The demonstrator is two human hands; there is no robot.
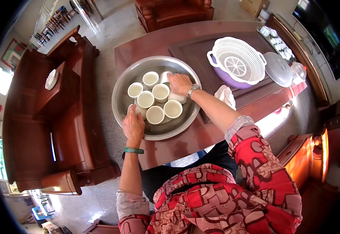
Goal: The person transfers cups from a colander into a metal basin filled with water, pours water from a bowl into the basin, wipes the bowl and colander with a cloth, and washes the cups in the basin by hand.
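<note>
A wide metal basin (117,97) on the table holds several small white cups, most standing upright with their mouths up, in what looks like water. At the basin's lower left, my left hand (133,125) has its fingers closed on a white cup (142,112), which they partly cover. Across at the upper right side, my right hand (181,84) grips another white cup (164,77) that looks tilted. Beneath the right wrist a further white cup (177,98) lies partly hidden. Between the hands stand upright cups such as the middle cup (161,93).
Right of the basin, a white colander (238,58) sits in a purple bowl (232,80). Near it are a white cloth (225,96), a grey lid (278,69), a clear container (298,73) and a tray of white cups (277,43). A wooden bench (68,128) stands at left.
</note>
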